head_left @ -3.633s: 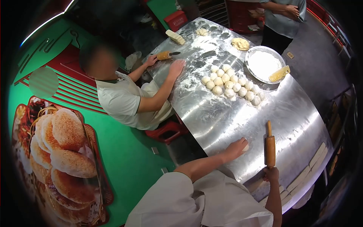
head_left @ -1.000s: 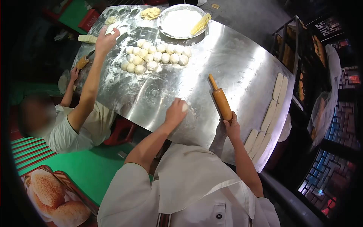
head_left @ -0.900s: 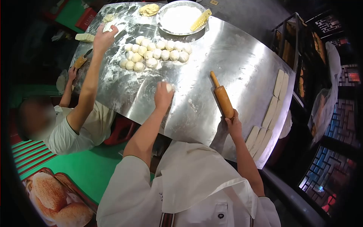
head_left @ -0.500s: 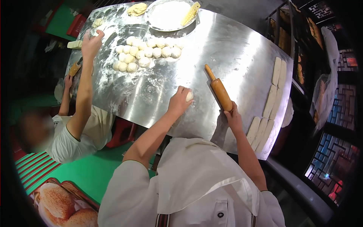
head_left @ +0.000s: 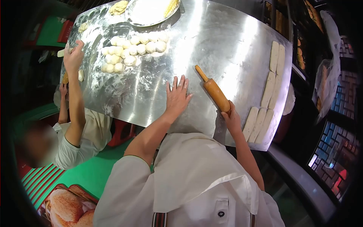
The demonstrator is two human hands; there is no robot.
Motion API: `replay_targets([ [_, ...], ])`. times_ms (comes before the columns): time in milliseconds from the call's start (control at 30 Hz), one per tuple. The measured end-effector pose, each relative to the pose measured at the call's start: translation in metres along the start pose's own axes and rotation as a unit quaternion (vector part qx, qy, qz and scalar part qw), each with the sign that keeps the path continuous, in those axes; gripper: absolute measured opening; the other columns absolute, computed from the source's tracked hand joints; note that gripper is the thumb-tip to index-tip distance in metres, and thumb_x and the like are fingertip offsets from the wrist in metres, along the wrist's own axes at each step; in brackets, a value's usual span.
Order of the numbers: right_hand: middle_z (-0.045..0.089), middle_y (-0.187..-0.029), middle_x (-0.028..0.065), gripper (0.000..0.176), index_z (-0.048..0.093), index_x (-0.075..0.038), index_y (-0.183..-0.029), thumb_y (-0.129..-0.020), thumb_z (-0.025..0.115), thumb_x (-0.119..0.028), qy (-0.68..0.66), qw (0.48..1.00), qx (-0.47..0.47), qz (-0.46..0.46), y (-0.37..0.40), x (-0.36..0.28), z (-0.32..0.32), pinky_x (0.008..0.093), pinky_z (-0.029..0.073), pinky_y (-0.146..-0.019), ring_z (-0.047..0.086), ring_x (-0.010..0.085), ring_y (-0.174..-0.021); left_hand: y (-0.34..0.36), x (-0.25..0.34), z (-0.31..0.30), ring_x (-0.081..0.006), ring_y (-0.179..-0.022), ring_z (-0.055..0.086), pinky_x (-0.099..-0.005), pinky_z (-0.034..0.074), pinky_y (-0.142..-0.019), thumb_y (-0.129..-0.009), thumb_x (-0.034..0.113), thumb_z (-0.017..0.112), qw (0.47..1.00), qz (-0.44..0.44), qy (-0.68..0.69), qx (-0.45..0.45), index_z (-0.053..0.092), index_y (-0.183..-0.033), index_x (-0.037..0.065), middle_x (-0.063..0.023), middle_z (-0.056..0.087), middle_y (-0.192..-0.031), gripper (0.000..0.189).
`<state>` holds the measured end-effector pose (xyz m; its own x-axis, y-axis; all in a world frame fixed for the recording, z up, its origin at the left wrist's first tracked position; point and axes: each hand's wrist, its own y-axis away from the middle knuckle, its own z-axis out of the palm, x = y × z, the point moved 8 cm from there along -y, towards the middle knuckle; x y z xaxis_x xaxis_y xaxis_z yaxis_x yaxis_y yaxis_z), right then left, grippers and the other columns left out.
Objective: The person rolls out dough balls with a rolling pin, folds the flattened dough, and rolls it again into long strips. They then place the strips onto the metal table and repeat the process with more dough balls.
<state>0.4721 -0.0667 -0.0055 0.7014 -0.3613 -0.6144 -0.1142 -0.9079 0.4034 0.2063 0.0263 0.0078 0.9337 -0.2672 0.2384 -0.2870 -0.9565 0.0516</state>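
My left hand (head_left: 177,95) lies palm down over the steel table (head_left: 151,99), its fingers spread. The dough ball seen earlier in it is out of sight, and whatever is beneath the palm is hidden. To the right, my right hand (head_left: 231,115) is wrapped round the near handle of a wooden rolling pin (head_left: 217,95). The pin slants away to the left, its other handle pointing to the far side. Beyond my left hand, several floury dough balls (head_left: 133,50) sit together in rows.
Long dough strips (head_left: 269,90) line the table's right side. A large bowl of flour (head_left: 145,15) holds a yellow scraper (head_left: 172,7); a dough lump (head_left: 118,7) lies beside it. At left, a co-worker's hand (head_left: 73,56) reaches over the table, near another rolling pin (head_left: 65,78).
My left hand has gone from gripping a dough ball to lying flat with fingers spread. My right hand still holds the rolling pin. The whole view has shifted slightly.
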Motion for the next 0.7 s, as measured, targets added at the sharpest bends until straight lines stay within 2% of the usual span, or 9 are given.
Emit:
replay_targets([
  [167,0.066,-0.109,0.0216,0.059,0.041,-0.007,-0.139,-0.091,0.067,-0.03,0.042,0.998,0.042,0.012,0.007,0.001,-0.009,0.0423,0.052,-0.081,0.066,0.0372,-0.098,-0.015,-0.003,0.004,-0.0359,-0.145,0.026,-0.0604,0.015,-0.116,-0.091,0.045,0.061,1.0,0.0,-0.007,-0.017,0.04,-0.149,0.01,-0.0133,0.033,-0.157,0.07],
  [267,0.069,-0.093,0.0185,0.05,0.048,-0.006,-0.128,-0.092,0.065,-0.038,0.077,0.995,0.05,0.035,-0.009,-0.014,-0.012,0.0421,0.053,-0.07,0.069,0.0355,-0.083,-0.014,-0.006,0.002,-0.0364,-0.147,0.023,-0.0603,0.012,-0.117,-0.092,0.045,0.06,1.0,0.016,0.006,-0.008,0.038,-0.15,0.009,-0.0144,0.031,-0.158,0.072],
  [333,0.068,-0.074,0.013,0.047,0.053,-0.006,-0.117,-0.094,0.06,-0.046,0.122,0.99,0.063,0.001,-0.021,-0.043,-0.014,0.0426,0.051,-0.059,0.067,0.0334,-0.066,-0.015,-0.016,0.003,-0.035,-0.149,0.02,-0.0586,0.008,-0.118,-0.094,0.038,0.058,0.992,-0.002,0.121,-0.02,0.036,-0.151,0.009,-0.0133,0.03,-0.159,0.068],
  [367,0.068,-0.074,0.013,0.047,0.053,-0.006,-0.117,-0.094,0.06,-0.046,0.119,0.991,0.062,0.007,-0.018,-0.057,-0.011,0.0426,0.051,-0.059,0.067,0.0334,-0.066,-0.01,-0.028,-0.013,-0.035,-0.149,0.02,-0.0586,0.008,-0.118,-0.094,0.038,0.058,0.993,0.001,0.119,-0.026,0.036,-0.151,0.009,-0.0133,0.03,-0.159,0.068],
  [433,0.065,-0.065,0.0109,0.05,0.056,-0.006,-0.112,-0.093,0.057,-0.052,0.124,0.984,0.027,-0.127,-0.019,-0.108,-0.001,0.0422,0.051,-0.055,0.066,0.0319,-0.06,-0.004,-0.062,-0.081,-0.0326,-0.15,0.019,-0.0571,0.005,-0.119,-0.095,0.031,0.055,0.991,0.009,0.108,0.081,0.036,-0.152,0.011,-0.0117,0.029,-0.16,0.063],
  [467,0.065,-0.064,0.0107,0.048,0.057,-0.008,-0.11,-0.093,0.058,-0.052,0.109,0.979,0.007,-0.174,-0.014,-0.123,0.009,0.0424,0.051,-0.054,0.066,0.0316,-0.059,0.001,-0.076,-0.088,-0.0326,-0.15,0.019,-0.0571,0.005,-0.119,-0.095,0.031,0.055,0.991,0.011,0.11,0.081,0.036,-0.152,0.011,-0.0117,0.029,-0.16,0.063],
  [567,0.066,-0.064,0.0106,0.051,0.058,-0.009,-0.11,-0.092,0.055,-0.056,0.174,0.97,-0.059,-0.158,-0.022,-0.122,0.071,0.0436,0.051,-0.054,0.066,0.0316,-0.059,0.0,-0.102,-0.078,-0.031,-0.149,0.02,-0.0562,0.006,-0.119,-0.096,0.027,0.053,0.999,0.032,0.0,0.039,0.036,-0.152,0.013,-0.0097,0.029,-0.16,0.059],
  [633,0.066,-0.065,0.0132,0.047,0.059,-0.007,-0.104,-0.096,0.048,-0.053,0.214,0.96,-0.047,-0.173,-0.057,-0.126,0.083,0.0455,0.052,-0.055,0.066,0.0339,-0.06,-0.015,-0.116,-0.04,-0.0312,-0.149,0.021,-0.0574,0.009,-0.118,-0.097,0.027,0.051,0.997,0.064,-0.025,-0.021,0.038,-0.151,0.012,-0.0091,0.03,-0.16,0.057],
  [700,0.065,-0.066,0.0167,0.045,0.059,-0.006,-0.096,-0.101,0.04,-0.046,0.204,0.966,0.014,-0.156,-0.089,-0.131,0.062,0.0474,0.051,-0.056,0.065,0.0367,-0.062,-0.032,-0.115,-0.039,-0.0307,-0.148,0.022,-0.0576,0.011,-0.118,-0.098,0.027,0.049,0.999,0.035,-0.032,-0.001,0.039,-0.15,0.012,-0.0085,0.032,-0.159,0.055],
])
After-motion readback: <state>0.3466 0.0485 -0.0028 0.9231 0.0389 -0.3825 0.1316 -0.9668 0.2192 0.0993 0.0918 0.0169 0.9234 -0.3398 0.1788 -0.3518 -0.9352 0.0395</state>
